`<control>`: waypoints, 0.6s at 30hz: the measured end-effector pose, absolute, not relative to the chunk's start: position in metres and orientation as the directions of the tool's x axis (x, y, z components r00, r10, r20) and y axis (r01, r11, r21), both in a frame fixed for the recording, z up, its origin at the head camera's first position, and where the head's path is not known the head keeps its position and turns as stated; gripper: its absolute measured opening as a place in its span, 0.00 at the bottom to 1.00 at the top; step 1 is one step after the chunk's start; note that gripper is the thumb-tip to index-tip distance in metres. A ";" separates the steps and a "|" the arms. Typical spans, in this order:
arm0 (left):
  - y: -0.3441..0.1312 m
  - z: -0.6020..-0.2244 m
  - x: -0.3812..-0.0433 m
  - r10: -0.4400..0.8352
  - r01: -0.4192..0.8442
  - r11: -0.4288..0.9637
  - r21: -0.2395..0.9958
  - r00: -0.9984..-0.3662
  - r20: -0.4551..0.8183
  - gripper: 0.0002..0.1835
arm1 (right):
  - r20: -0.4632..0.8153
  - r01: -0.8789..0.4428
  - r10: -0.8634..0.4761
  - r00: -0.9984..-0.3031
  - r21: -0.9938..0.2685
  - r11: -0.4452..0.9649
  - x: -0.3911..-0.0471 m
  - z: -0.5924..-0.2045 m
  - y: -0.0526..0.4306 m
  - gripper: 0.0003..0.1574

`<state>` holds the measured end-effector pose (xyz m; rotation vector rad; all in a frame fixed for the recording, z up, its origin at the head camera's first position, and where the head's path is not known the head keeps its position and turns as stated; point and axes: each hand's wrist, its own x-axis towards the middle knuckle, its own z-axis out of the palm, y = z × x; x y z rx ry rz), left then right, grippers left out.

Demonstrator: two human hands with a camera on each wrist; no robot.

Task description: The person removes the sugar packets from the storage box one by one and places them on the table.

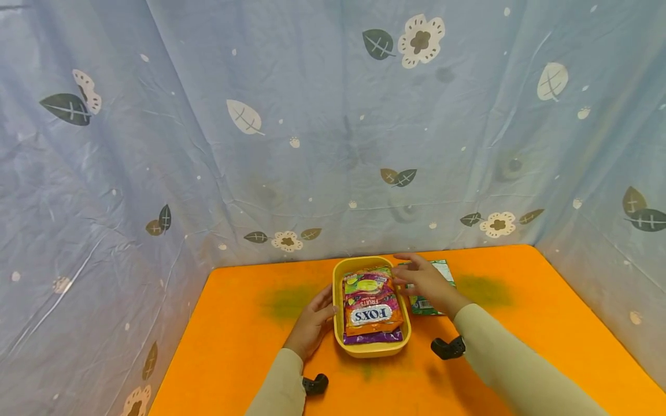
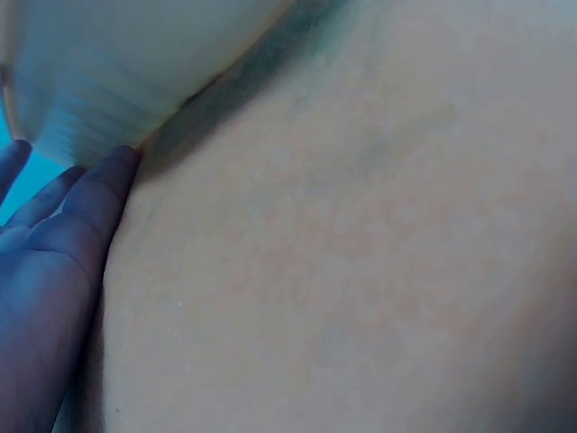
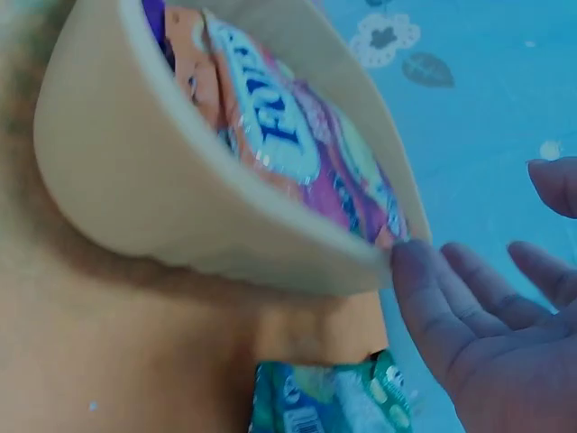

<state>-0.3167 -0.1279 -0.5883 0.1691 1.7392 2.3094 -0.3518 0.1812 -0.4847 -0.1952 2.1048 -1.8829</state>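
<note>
Two pale sleeves (image 1: 512, 358) reach in from the near side of the yellow plastic tub (image 1: 372, 350), which stands on an orange tabletop (image 1: 229, 335). The left hand (image 1: 312, 325) touches the tub's left wall, fingers extended rather than clamped. Inside the tub, a purple packet (image 1: 382, 337) shows at the near end beneath an orange-and-purple Fox's Fruits candy bag (image 1: 370, 297). At the tub's right rim, the right hand (image 1: 428, 284) has fingers apart, gripping nothing. Right of the tub, partly behind that hand, lies a green packet (image 1: 428, 309). Behind the tub hangs a blue leaf-and-flower curtain (image 1: 333, 156).
</note>
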 end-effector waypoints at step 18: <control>-0.127 -0.589 -0.317 0.259 -0.120 -0.263 0.957 -0.965 -0.049 0.37 | -0.176 0.117 -0.192 -0.966 -0.952 0.281 -0.335 -0.484 0.127 0.47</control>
